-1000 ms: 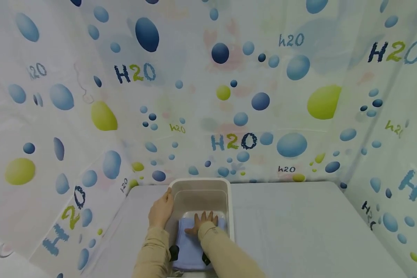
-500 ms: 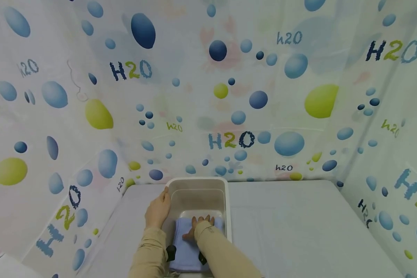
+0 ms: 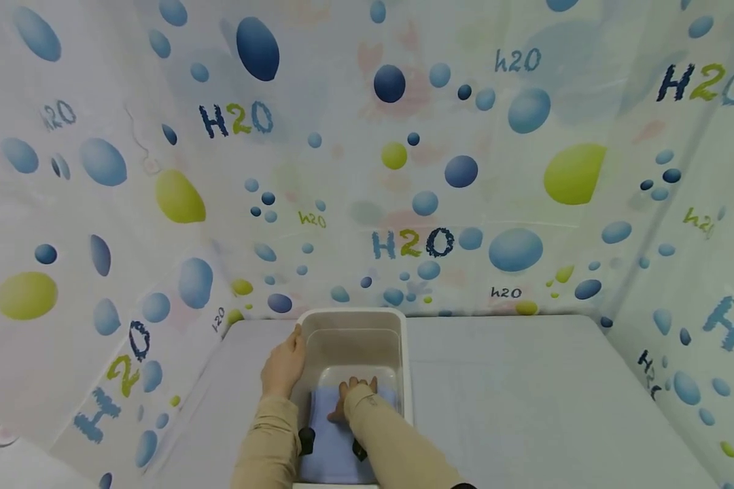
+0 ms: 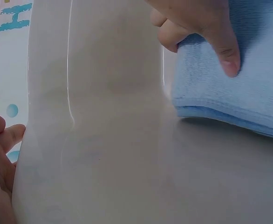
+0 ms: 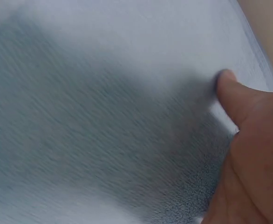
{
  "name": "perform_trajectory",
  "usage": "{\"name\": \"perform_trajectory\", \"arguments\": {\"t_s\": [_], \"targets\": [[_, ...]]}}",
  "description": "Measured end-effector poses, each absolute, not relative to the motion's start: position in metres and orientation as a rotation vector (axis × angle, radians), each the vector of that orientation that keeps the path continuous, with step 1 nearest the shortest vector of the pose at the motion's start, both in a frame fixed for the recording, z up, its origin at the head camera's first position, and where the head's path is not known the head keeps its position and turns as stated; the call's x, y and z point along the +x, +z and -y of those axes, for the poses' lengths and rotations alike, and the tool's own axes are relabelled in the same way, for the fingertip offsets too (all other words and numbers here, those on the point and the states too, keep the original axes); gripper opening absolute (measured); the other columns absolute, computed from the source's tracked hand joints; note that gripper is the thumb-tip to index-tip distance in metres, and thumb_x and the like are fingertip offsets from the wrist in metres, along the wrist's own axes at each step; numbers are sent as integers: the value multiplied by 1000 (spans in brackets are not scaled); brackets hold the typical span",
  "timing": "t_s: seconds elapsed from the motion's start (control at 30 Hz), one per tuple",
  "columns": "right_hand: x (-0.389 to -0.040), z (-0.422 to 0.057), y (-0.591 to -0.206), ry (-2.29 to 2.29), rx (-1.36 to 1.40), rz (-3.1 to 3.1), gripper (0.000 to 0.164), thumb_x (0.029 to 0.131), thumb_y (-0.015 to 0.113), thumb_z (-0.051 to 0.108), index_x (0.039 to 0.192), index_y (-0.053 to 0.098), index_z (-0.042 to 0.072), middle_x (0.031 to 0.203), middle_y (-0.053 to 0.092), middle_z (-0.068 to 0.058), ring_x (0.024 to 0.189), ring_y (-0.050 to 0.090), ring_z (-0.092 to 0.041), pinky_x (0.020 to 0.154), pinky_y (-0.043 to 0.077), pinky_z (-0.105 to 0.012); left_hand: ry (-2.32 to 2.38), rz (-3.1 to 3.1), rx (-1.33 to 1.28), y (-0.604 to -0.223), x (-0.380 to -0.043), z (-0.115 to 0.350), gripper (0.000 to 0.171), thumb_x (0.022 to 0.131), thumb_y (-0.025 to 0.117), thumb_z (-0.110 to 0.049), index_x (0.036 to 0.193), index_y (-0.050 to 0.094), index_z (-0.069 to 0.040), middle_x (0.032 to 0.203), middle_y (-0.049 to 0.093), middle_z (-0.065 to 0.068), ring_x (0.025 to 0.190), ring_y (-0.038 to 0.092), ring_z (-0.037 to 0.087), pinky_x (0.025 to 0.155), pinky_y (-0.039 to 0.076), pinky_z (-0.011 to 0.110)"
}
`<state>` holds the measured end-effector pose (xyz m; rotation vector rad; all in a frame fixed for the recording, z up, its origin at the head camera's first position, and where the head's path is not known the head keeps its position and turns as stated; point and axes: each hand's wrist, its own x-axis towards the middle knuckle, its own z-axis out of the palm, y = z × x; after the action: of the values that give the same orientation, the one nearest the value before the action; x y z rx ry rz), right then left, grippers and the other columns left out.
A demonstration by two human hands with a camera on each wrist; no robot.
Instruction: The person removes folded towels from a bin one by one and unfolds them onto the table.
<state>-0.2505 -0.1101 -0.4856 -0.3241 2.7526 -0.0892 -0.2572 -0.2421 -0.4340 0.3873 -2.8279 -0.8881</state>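
Observation:
A folded light-blue towel [image 3: 330,455] lies inside a beige plastic bin [image 3: 404,380]. My right hand [image 3: 356,397] is at the towel's far part. In the left wrist view the right hand's thumb [image 4: 228,63] lies on top of the towel [image 4: 211,88], while its other fingers [image 4: 171,35] bend at the far edge. The right wrist view shows the towel [image 5: 104,102] filling most of the picture beside the right hand [image 5: 260,149]. My left hand [image 3: 283,365] rests along the outside of the bin's left wall, a fingertip near the rim.
The bin stands on a white-covered table [image 3: 501,394]. Behind it hangs a white sheet [image 3: 342,176] printed with blue and green drops. Black wrist cameras [image 3: 306,441] hang under the sleeves, over the towel.
The towel has slid a little toward me in the bin, its near edge now by the front wall. My right fingers look more bent at its far edge. The left hand stays put.

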Motion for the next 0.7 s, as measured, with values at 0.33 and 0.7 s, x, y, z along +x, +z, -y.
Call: {"name": "perform_trajectory", "arguments": {"t_s": [0.33,0.7], "targets": [[-271,115,-526,-7,-370,-2898,64,73,63,65,117,55,20,104,54,-3,99,52,-20,84,43,-37,-908,2817,412,-438,-258,236,50,98,21,-37,143,37,-21,141,45,15,118,49,48,91,41,62],[-276,129,-510,51,-423,-2910,74,73,56,73,130,45,27,123,50,-2,112,48,-19,91,39,-36,-903,2812,485,-436,-262,242,51,97,18,-41,142,39,-27,141,45,14,118,48,50,91,40,63]]}}
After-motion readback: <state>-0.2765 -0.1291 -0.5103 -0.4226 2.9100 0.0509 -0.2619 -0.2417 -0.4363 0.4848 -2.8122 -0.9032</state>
